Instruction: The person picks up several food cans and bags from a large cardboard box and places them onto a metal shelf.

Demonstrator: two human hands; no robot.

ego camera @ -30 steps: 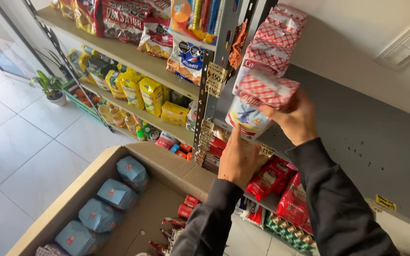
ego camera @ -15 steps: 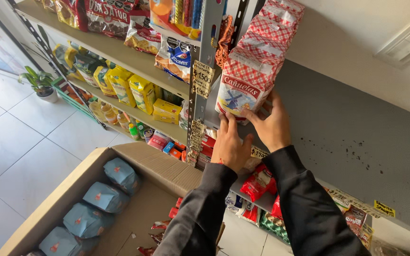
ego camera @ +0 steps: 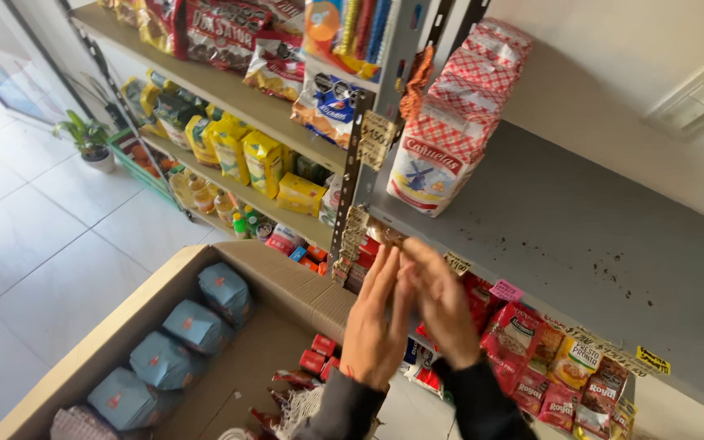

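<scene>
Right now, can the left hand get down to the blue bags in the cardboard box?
Probably yes: the left hand is empty, the cardboard box stands open-topped below it, and nothing covers the blue bags.

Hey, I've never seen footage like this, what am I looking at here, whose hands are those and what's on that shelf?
This is one picture from a camera worn on a person's head, looking down at their own two bare hands in a shop. The left hand and right hand are raised side by side with fingers stretched out, and neither holds anything. Above them a grey shelf carries a stack of red-checked bags at its left end. To the left stand more shelves with yellow packets. Below is an open cardboard box holding blue packets.
</scene>
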